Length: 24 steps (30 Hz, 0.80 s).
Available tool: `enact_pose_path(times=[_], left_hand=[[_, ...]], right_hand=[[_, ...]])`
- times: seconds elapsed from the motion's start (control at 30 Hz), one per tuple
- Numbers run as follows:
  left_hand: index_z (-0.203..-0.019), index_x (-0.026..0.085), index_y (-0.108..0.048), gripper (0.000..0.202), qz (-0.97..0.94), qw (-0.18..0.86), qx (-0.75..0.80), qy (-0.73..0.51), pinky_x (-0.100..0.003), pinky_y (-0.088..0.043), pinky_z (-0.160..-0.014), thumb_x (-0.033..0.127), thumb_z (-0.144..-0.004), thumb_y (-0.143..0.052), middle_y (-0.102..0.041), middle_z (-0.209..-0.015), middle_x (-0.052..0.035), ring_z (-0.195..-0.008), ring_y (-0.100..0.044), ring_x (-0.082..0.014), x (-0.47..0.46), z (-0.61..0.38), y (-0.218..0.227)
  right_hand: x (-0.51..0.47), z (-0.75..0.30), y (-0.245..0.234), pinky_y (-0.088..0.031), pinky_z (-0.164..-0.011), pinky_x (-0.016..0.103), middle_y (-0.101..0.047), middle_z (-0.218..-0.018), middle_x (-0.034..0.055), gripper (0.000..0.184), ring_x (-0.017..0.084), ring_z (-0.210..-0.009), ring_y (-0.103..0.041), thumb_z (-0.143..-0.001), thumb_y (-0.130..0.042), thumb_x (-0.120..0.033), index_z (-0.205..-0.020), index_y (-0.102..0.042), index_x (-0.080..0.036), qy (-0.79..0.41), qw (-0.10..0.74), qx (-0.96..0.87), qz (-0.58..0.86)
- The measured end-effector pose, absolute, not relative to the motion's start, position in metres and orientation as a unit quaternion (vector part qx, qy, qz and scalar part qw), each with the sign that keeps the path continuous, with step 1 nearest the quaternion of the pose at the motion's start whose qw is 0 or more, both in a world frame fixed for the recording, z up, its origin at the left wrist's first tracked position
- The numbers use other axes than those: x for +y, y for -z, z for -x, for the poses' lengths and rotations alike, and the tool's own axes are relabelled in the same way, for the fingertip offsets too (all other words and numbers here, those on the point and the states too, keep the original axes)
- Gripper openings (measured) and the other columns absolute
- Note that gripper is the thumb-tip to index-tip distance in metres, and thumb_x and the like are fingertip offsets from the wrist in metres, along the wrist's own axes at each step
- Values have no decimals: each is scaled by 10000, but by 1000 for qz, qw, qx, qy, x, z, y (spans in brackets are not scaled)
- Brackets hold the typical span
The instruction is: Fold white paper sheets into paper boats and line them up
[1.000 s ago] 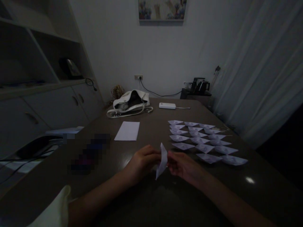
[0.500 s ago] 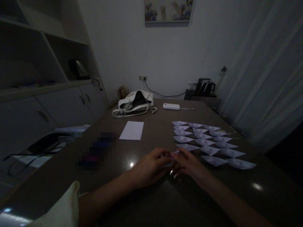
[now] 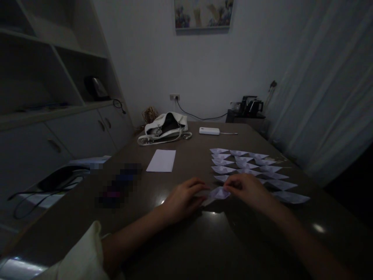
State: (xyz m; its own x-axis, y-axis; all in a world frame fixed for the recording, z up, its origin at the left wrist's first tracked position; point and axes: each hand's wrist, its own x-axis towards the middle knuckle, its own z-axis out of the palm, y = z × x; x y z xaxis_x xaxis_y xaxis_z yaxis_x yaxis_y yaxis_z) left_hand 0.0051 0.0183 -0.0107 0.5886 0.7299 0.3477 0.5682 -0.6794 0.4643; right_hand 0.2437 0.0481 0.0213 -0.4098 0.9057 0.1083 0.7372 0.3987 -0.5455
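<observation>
On the dark surface (image 3: 204, 245), left hand (image 3: 183, 199) and right hand (image 3: 247, 187) pinch a half-shaped paper boat (image 3: 218, 193) between their fingers; rows of finished boats (image 3: 223, 169) lie just beyond, flat sheets (image 3: 161, 160) sit unfolded farther back.

Paper boats (image 3: 244, 165) in rows on worktop (image 3: 189, 249), right side; folded piece (image 3: 218, 193) in front of them. Sheet (image 3: 161, 160) left, handbag (image 3: 164, 126) behind it.
</observation>
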Motion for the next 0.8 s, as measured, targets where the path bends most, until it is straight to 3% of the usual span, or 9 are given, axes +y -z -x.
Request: enact_pose_path(times=[0.1,0.23,0.33,0.53,0.8], left_hand=[[-1043,237,-642,185,-846,78,499,-169,-271,-478,-894,244,-892,-535,-595,-1173,-40,-1029,-594,-180,41,25,2],[-1070,186,-636,249,-800,46,585,-124,-418,-457,-926,278,-850,-564,-629,-1159,-110,-1082,-578,-293,78,87,-10],[-1105,161,-630,338,-793,52,602,-78,-441,-458,-915,292,-793,-623,-633,-1183,-142,-1084,-585,-329,98,120,-11],[-1234,206,-559,506,-828,75,554,-45,-374,-406,-977,394,-775,-657,-562,-1313,-110,-1178,-531,-292,115,124,2],[-1238,233,-551,393,-863,88,495,-43,-313,-406,-949,272,-848,-583,-570,-1287,-84,-1134,-548,-234,128,127,11]], right_hand=[[52,-255,-25,-404,-608,264,-682,-753,45,68,189,-708,-619,-750,-649,-200,-728,-710,-181,-130,194,-811,536],[53,-262,-25,-401,-612,261,-687,-737,35,75,183,-701,-624,-750,-641,-182,-710,-704,-192,-100,159,-791,582],[53,-261,-23,-385,-578,251,-686,-702,17,91,171,-662,-624,-744,-636,-170,-706,-708,-210,-99,129,-786,597],[54,-260,-21,-349,-529,238,-687,-698,10,97,165,-666,-624,-742,-636,-155,-705,-705,-213,-79,99,-774,620],[51,-257,-22,-338,-519,247,-695,-725,20,102,183,-674,-630,-803,-607,-242,-777,-702,-217,-59,111,-771,624]])
